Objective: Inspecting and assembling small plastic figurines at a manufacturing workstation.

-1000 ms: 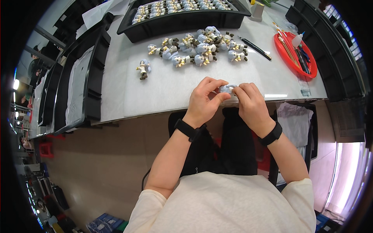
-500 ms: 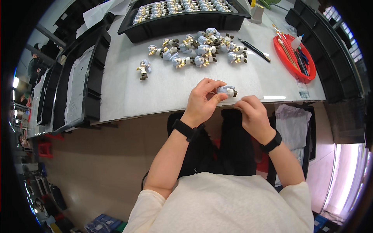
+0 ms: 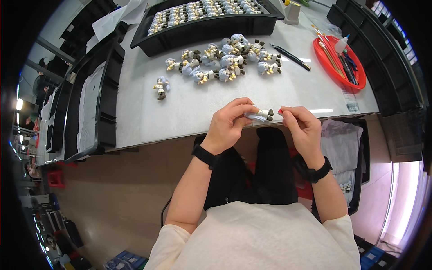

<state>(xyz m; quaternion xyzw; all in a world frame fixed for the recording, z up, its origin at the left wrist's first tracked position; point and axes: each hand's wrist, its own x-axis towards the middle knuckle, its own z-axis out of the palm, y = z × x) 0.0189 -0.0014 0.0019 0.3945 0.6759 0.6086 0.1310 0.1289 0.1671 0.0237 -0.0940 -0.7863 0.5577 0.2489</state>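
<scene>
Between the fingers and thumb of my left hand (image 3: 230, 122) is a small figurine (image 3: 262, 114) with pale blue hair, a white outfit and dark boots. It lies sideways over the table's near edge, its boots toward my right hand. My right hand (image 3: 302, 128) pinches a tiny red piece (image 3: 280, 111) at its fingertips, a little apart from the boots. What the red piece is cannot be made out. Beyond my hands a cluster of similar figurines (image 3: 230, 61) lies on the white table, and a single figurine (image 3: 160, 87) lies apart to the left.
A black tray (image 3: 204, 33) with rows of figurines stands at the back. At the right are a black pen-like tool (image 3: 291, 57) and a red basket (image 3: 322, 61) with brushes and a bottle. Black crates (image 3: 108, 85) line the left; another crate (image 3: 363, 157) sits below the table.
My left hand has turned the figurine and shifted slightly left. My right hand has rotated, and a red piece now shows at its fingertips. The view has shifted slightly.
</scene>
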